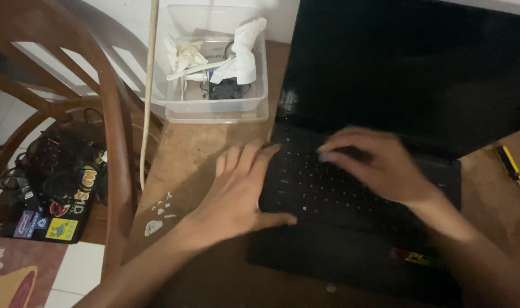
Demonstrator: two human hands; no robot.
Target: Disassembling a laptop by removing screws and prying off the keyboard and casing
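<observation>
Wood table (197,148) bears a black laptop (385,85); left hand (237,191) and right hand (380,162) rest open-fingered on its keys.

A laptop (385,142) sits on the worktop (186,165), its screen rising at 12 o'clock behind the keyboard. The left hand (237,191) lies at the keyboard's 9 o'clock edge, half on the worktop; the right hand (380,162) is over the keys toward 3 o'clock. A plastic tub (214,108) stands at 11 o'clock from the left hand, holding crumpled tissues (243,45). A screwdriver (508,162) lies at 3 o'clock. A chair (109,125) stands beside the worktop at 9 o'clock, a bag (60,194) on the floor under it
</observation>
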